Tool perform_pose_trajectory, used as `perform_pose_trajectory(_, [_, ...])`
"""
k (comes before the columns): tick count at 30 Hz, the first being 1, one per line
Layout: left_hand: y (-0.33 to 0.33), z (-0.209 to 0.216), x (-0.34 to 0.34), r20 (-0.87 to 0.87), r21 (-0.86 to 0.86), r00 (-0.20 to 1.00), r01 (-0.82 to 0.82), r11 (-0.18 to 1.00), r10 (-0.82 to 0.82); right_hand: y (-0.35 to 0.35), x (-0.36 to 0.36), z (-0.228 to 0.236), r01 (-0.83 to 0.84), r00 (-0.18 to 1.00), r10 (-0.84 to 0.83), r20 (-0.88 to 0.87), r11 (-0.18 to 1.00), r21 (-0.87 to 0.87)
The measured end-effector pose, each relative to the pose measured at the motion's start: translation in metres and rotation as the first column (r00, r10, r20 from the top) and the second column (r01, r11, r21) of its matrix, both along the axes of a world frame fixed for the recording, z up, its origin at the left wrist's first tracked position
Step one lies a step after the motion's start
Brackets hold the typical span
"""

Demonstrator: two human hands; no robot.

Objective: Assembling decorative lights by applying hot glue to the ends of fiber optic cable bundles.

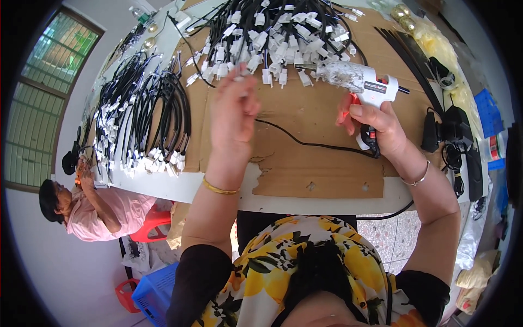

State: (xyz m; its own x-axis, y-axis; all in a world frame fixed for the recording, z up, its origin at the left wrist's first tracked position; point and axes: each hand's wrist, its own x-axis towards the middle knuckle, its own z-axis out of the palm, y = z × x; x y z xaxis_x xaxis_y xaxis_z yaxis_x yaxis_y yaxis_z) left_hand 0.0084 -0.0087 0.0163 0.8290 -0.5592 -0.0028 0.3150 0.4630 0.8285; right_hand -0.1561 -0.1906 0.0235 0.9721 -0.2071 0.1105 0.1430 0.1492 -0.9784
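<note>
My right hand (pixel 387 128) is wrapped round the handle of a white hot glue gun (pixel 376 87) with a red trigger. Its nozzle points left, and a clear, messy film covers the front of the barrel. A black stick end pokes out at its back. My left hand (pixel 234 111), slightly blurred, is raised left of the nozzle with its fingers curled together; a small pale bit shows at the fingertips, too smeared to name. Beyond both hands lies a big heap of black cables with white plug connectors (pixel 283 46).
Cardboard (pixel 316 174) covers the white table (pixel 196 191). More bundled black cables (pixel 169 109) lie at left. The gun's black cord (pixel 305 141) crosses the cardboard. Black adapters (pixel 455 125) and long black strips (pixel 403 60) sit at right. A co-worker in pink (pixel 114 212) handles something at far left.
</note>
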Motion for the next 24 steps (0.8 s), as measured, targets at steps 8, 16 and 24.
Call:
perform_pose_trajectory(8, [-0.016, -0.005, -0.019, 0.197, 0.262, 0.979, -0.004, 0.965, -0.05, 0.003, -0.002, 0.001, 0.009, 1.0, -0.009, -0.011, 1.0, -0.012])
perform_pose_trajectory(16, [-0.008, 0.002, -0.024, 0.194, 0.216, 0.964, 0.14, 0.966, -0.183, -0.001, -0.004, 0.004, 0.0, 1.0, 0.0, -0.03, 1.0, -0.011])
perform_pose_trajectory(24, [-0.009, -0.006, -0.029, 0.222, 0.218, 0.951, 0.168, 0.961, -0.217, 0.001, -0.006, 0.005, -0.026, 0.999, 0.025, -0.036, 0.999, -0.035])
